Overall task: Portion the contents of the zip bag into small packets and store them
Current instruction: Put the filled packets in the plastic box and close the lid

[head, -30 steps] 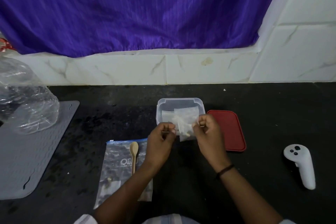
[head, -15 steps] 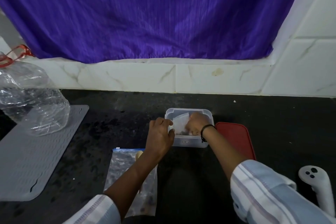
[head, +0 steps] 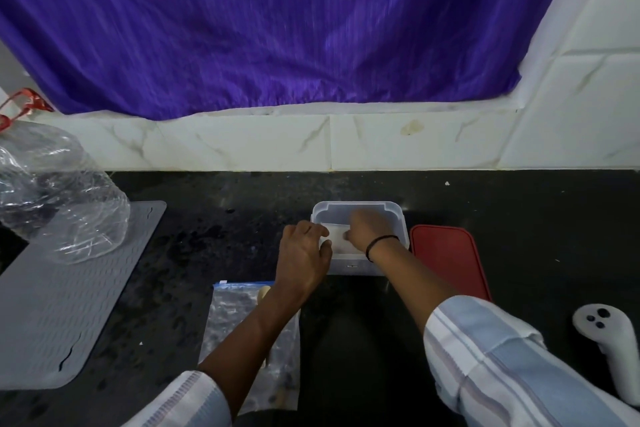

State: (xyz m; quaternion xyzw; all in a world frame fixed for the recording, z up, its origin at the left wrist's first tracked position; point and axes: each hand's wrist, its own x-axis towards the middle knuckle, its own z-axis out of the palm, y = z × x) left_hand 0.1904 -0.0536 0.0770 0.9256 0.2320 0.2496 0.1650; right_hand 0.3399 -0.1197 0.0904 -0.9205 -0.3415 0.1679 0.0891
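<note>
A clear plastic container [head: 358,207] stands open on the black counter. My right hand [head: 369,229] reaches down into it, fingers closed on a small white packet [head: 335,231] that lies inside. My left hand [head: 304,253] curls against the container's left front corner, thumb on its wall and fingertips touching the packet. The zip bag [head: 232,319] lies flat in front, partly under my left forearm. A wooden spoon [head: 264,291] rests on the bag, mostly hidden by the arm.
The red lid [head: 446,256] lies right of the container. A white controller [head: 609,340] sits at the far right. At the left are a grey ribbed mat [head: 52,305] and a crumpled clear plastic bottle [head: 59,191]. A tiled wall and a purple curtain stand behind.
Both hands held the small packet in front of the container a second ago. They moved forward, and the right hand has carried the packet down into the container.
</note>
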